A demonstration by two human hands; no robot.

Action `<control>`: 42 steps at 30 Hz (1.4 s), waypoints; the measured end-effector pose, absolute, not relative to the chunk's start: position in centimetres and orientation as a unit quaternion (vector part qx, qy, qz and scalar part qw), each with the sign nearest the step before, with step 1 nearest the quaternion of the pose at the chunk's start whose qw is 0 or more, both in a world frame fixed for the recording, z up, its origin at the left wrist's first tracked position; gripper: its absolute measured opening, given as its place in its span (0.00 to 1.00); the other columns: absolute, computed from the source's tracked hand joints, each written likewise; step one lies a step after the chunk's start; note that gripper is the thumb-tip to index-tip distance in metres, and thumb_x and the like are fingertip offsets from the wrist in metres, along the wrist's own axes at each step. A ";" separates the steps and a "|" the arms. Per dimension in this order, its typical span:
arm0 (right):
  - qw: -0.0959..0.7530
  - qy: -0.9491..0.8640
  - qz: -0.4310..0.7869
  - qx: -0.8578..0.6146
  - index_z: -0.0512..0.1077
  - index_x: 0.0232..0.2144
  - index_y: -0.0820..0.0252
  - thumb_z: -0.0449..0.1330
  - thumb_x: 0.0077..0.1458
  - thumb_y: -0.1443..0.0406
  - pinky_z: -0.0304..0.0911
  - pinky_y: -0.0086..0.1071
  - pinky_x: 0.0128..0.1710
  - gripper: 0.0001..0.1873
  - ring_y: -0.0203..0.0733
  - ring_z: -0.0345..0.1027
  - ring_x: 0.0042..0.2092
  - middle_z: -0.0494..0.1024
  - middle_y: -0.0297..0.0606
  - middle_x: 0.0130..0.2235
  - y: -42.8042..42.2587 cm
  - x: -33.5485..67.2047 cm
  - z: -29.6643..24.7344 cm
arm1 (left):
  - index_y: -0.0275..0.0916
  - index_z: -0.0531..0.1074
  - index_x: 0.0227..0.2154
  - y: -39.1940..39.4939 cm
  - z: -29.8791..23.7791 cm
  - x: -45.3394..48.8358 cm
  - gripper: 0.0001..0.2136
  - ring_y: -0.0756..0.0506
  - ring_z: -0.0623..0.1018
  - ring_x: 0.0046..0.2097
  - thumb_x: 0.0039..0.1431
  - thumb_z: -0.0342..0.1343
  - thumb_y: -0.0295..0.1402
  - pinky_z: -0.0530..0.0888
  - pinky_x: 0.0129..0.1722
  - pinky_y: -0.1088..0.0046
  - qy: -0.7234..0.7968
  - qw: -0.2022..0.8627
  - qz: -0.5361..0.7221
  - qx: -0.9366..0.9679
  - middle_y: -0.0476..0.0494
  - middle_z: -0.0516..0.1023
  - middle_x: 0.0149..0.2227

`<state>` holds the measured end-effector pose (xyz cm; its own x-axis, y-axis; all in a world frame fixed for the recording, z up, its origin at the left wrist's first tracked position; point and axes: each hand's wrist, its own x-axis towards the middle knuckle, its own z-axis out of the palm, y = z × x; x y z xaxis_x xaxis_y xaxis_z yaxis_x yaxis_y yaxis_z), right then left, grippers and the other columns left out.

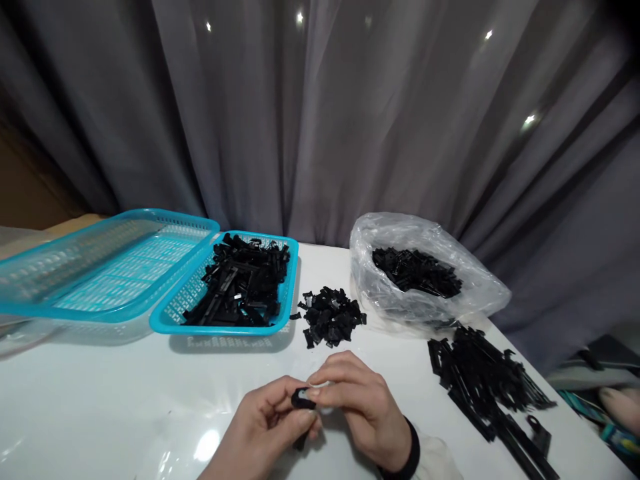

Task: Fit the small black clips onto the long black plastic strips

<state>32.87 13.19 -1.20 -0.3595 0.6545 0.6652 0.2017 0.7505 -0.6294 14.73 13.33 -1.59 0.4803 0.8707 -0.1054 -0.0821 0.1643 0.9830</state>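
Left hand (265, 417): closed in a pinch, thumb below and fingers above, on one small black part (297, 402) with a pale grey patch. The part sits between the two hands, just above the near edge of the table as I see it. A dark end shows under the left thumb; whether it belongs to the same part, I cannot tell.

Right hand (363, 403): fingertips touching the part's right end; whether they grip it, I cannot tell from here. Black band (413, 448) at the wrist, pale sleeve (437, 460) behind it.

Just beyond the hands: one loose heap of small black pieces (333, 319), on the white table (125, 393).

Left of the heap: one blue basket (225, 330), filled with black parts, some long. Beside it, farther left: a larger blue basket (115, 315), slatted base showing.

Right of the heap: one clear plastic bag (475, 297), mouth open, black parts inside. Nearer, a spread of long black strips (485, 373).

Behind all: grey curtain (325, 120), small points of light.
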 end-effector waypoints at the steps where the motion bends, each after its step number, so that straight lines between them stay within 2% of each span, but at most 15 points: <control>1: 0.502 -0.790 0.231 -0.267 0.73 0.46 0.51 0.50 0.58 0.75 0.65 0.38 0.43 0.21 0.41 0.66 0.42 0.77 0.39 0.42 13.1 32.8 -1.2 | 0.34 0.72 0.30 13.4 -1.5 14.7 0.07 0.48 0.70 0.28 0.57 0.57 0.34 0.66 0.31 0.74 0.364 0.673 0.353 0.539 0.47 0.74 0.24; 4: 0.501 -0.775 0.260 -0.285 0.74 0.45 0.51 0.49 0.59 0.73 0.67 0.35 0.43 0.20 0.40 0.69 0.44 0.76 0.39 0.45 13.2 33.1 -1.3 | 0.35 0.72 0.30 13.6 -1.1 14.8 0.06 0.48 0.70 0.29 0.56 0.57 0.33 0.66 0.31 0.75 0.368 0.665 0.352 0.547 0.47 0.74 0.25; 7: 0.493 -0.731 0.226 -0.414 0.73 0.48 0.55 0.50 0.60 0.69 0.68 0.35 0.46 0.17 0.41 0.70 0.47 0.74 0.42 0.49 14.4 34.6 -2.2 | 0.36 0.72 0.31 13.8 -0.7 14.8 0.06 0.49 0.69 0.29 0.56 0.58 0.33 0.66 0.31 0.76 0.395 0.646 0.358 0.546 0.49 0.73 0.26; 10: 0.457 -0.669 0.115 -0.575 0.74 0.46 0.63 0.50 0.60 0.67 0.64 0.46 0.52 0.16 0.47 0.68 0.50 0.75 0.48 0.48 17.0 37.0 -4.1 | 0.36 0.73 0.32 13.8 -0.8 14.7 0.07 0.49 0.68 0.30 0.56 0.58 0.35 0.65 0.31 0.76 0.417 0.626 0.354 0.557 0.48 0.73 0.27; 12: 0.442 -0.657 0.085 -0.604 0.74 0.45 0.69 0.50 0.57 0.70 0.58 0.54 0.55 0.18 0.54 0.65 0.53 0.73 0.54 0.50 18.8 38.5 -5.5 | 0.36 0.73 0.33 13.7 -1.1 14.7 0.07 0.48 0.68 0.31 0.56 0.58 0.35 0.66 0.31 0.75 0.413 0.617 0.354 0.568 0.48 0.72 0.28; 14: 0.430 -0.663 0.079 -0.608 0.73 0.47 0.71 0.50 0.54 0.73 0.57 0.56 0.54 0.20 0.56 0.66 0.52 0.73 0.55 0.49 20.1 39.4 -6.7 | 0.36 0.73 0.33 13.6 -1.5 14.6 0.08 0.48 0.69 0.32 0.56 0.58 0.36 0.66 0.33 0.74 0.408 0.612 0.354 0.578 0.47 0.72 0.29; 18: 0.417 -0.665 0.077 -0.615 0.75 0.44 0.68 0.51 0.51 0.73 0.61 0.54 0.50 0.20 0.55 0.70 0.46 0.77 0.52 0.43 20.8 40.0 -7.8 | 0.36 0.73 0.33 13.7 -2.0 14.5 0.08 0.47 0.68 0.33 0.57 0.57 0.36 0.67 0.34 0.74 0.404 0.607 0.349 0.589 0.47 0.71 0.29; 23: 0.445 -0.644 0.092 -0.615 0.76 0.42 0.66 0.57 0.50 0.69 0.62 0.53 0.49 0.16 0.54 0.69 0.44 0.77 0.49 0.42 19.5 40.3 -6.8 | 0.36 0.73 0.34 13.7 -1.7 14.5 0.07 0.48 0.68 0.33 0.57 0.57 0.36 0.66 0.33 0.74 0.409 0.608 0.352 0.582 0.48 0.71 0.29; 25: 0.461 -0.642 0.116 -0.601 0.75 0.41 0.65 0.57 0.52 0.67 0.67 0.48 0.44 0.14 0.51 0.70 0.41 0.77 0.48 0.41 18.6 40.0 -5.8 | 0.36 0.73 0.33 13.6 -1.4 14.6 0.07 0.48 0.68 0.32 0.56 0.57 0.35 0.66 0.32 0.75 0.412 0.608 0.357 0.578 0.48 0.71 0.29; 28: 0.485 -0.643 0.168 -0.568 0.75 0.37 0.63 0.59 0.54 0.64 0.71 0.35 0.36 0.10 0.43 0.72 0.36 0.76 0.45 0.38 16.8 38.4 -4.0 | 0.36 0.74 0.33 13.4 -1.0 14.7 0.06 0.49 0.69 0.31 0.55 0.58 0.33 0.67 0.32 0.75 0.418 0.607 0.371 0.565 0.48 0.72 0.29; 32: 0.520 -0.643 0.275 -0.490 0.76 0.32 0.62 0.61 0.51 0.68 0.69 0.26 0.25 0.05 0.35 0.69 0.27 0.75 0.41 0.37 14.3 35.1 -1.5 | 0.36 0.74 0.37 13.3 -1.0 14.8 0.09 0.48 0.71 0.32 0.54 0.60 0.34 0.68 0.31 0.74 0.403 0.638 0.388 0.529 0.44 0.77 0.32; 37: 0.494 -0.687 0.335 -0.414 0.77 0.39 0.55 0.58 0.53 0.75 0.68 0.26 0.39 0.15 0.38 0.71 0.40 0.75 0.39 0.40 12.3 33.2 0.5 | 0.38 0.75 0.37 13.2 -1.1 14.6 0.08 0.48 0.73 0.34 0.56 0.61 0.35 0.70 0.34 0.76 0.384 0.647 0.400 0.524 0.45 0.78 0.33; 40: 0.473 -0.708 0.338 -0.401 0.74 0.47 0.52 0.54 0.57 0.74 0.68 0.27 0.41 0.19 0.39 0.70 0.44 0.73 0.41 0.45 11.9 33.4 0.9 | 0.40 0.76 0.40 13.3 -1.1 14.4 0.08 0.46 0.75 0.37 0.57 0.60 0.34 0.71 0.37 0.75 0.383 0.638 0.394 0.539 0.45 0.79 0.36; 42: 0.476 -0.715 0.337 -0.386 0.73 0.48 0.52 0.52 0.59 0.74 0.69 0.27 0.40 0.20 0.38 0.71 0.42 0.72 0.41 0.47 11.8 33.6 0.9 | 0.41 0.76 0.41 13.4 -1.2 14.4 0.09 0.45 0.76 0.39 0.58 0.59 0.34 0.71 0.39 0.75 0.383 0.632 0.395 0.545 0.45 0.79 0.38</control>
<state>33.56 11.81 0.87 -0.2489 0.8724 0.4208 0.2312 0.4754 -0.8489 14.41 13.36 -1.19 0.3939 0.9176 -0.0535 -0.0819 0.0930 0.9923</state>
